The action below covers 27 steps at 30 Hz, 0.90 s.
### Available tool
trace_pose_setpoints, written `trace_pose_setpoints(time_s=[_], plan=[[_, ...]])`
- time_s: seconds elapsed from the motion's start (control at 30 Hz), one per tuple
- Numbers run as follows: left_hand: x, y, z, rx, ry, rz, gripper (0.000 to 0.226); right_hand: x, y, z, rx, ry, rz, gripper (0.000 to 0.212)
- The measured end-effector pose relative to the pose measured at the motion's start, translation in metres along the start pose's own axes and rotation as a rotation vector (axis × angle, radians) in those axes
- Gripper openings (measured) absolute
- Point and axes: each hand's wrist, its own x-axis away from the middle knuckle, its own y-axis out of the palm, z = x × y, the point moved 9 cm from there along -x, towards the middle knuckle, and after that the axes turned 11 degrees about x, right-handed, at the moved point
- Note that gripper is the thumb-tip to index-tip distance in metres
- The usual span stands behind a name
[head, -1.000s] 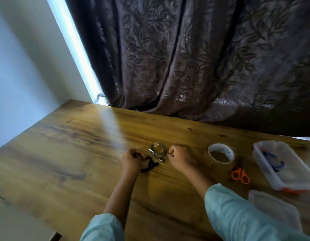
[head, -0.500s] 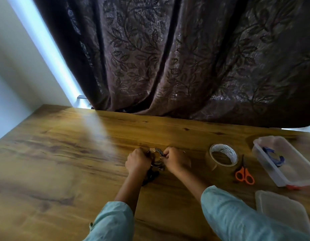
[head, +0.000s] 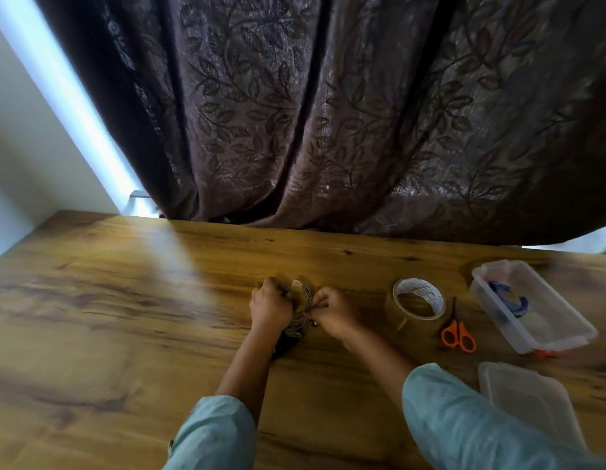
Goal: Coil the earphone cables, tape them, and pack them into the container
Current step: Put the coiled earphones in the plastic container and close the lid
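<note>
A grey coiled earphone cable (head: 301, 312) is held between both hands at the middle of the wooden table (head: 125, 317). My left hand (head: 269, 308) grips its left side, fingers curled. My right hand (head: 332, 312) pinches its right side. A strip of clear tape seems to lie over the coil, but blur hides the detail. A black earphone cable (head: 283, 347) lies on the table under my left wrist, partly hidden. The clear plastic container (head: 546, 334) at the right holds a blue coiled cable (head: 510, 296).
A roll of clear tape (head: 418, 298) stands right of my hands, with orange-handled scissors (head: 457, 335) beside it. The container's lid (head: 529, 398) lies near the table's front right. A dark leaf-patterned curtain (head: 328, 113) hangs behind the table's far edge.
My hands came together on the grey coil and lifted it slightly off the table. The black cable stayed below my left wrist. The camera swung a little left.
</note>
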Motion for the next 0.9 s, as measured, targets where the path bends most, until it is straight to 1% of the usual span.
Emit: trace_pose_setpoints(time_s=[0.13, 0.23, 0.37, 0.47, 0.53, 0.6, 0.67, 0.7, 0.73, 0.77, 0.8, 0.87, 0.9], plan=[[0.018, -0.013, 0.035, 0.312, 0.068, 0.056, 0.015, 0.021, -0.036, -0.010, -0.152, -0.048, 0.111, 0.024], [0.031, -0.017, 0.069, 0.438, 0.146, 0.068, 0.011, 0.039, -0.077, -0.017, -0.212, -0.098, 0.215, 0.024], [0.052, 0.006, 0.118, 0.543, 0.244, -0.006, 0.011, 0.058, -0.139, 0.004, -0.205, -0.077, 0.347, 0.021], [0.066, 0.045, 0.152, 0.601, 0.269, -0.114, 0.017, 0.074, -0.187, 0.034, -0.175, -0.047, 0.444, 0.021], [0.079, 0.074, 0.178, 0.586, 0.306, -0.196, 0.021, 0.083, -0.214, 0.060, -0.196, -0.010, 0.500, 0.021], [0.090, 0.104, 0.202, 0.534, 0.365, -0.256, 0.020, 0.094, -0.241, 0.088, -0.186, 0.038, 0.565, 0.020], [0.104, 0.129, 0.225, 0.477, 0.413, -0.285, 0.019, 0.102, -0.265, 0.111, -0.156, 0.054, 0.594, 0.010], [0.109, 0.142, 0.234, 0.469, 0.425, -0.300, 0.020, 0.105, -0.277, 0.121, -0.126, 0.066, 0.608, 0.012], [0.113, 0.157, 0.240, 0.456, 0.425, -0.322, 0.020, 0.111, -0.290, 0.131, -0.065, 0.114, 0.635, 0.023], [0.116, 0.172, 0.247, 0.429, 0.427, -0.346, 0.020, 0.117, -0.302, 0.140, -0.024, 0.144, 0.669, 0.028], [0.120, 0.186, 0.253, 0.389, 0.439, -0.371, 0.020, 0.120, -0.313, 0.150, 0.020, 0.176, 0.683, 0.024], [0.126, 0.210, 0.264, 0.294, 0.465, -0.412, 0.020, 0.119, -0.323, 0.168, 0.123, 0.235, 0.658, 0.007], [0.126, 0.221, 0.267, 0.242, 0.478, -0.426, 0.019, 0.116, -0.325, 0.177, 0.201, 0.265, 0.630, 0.007]])
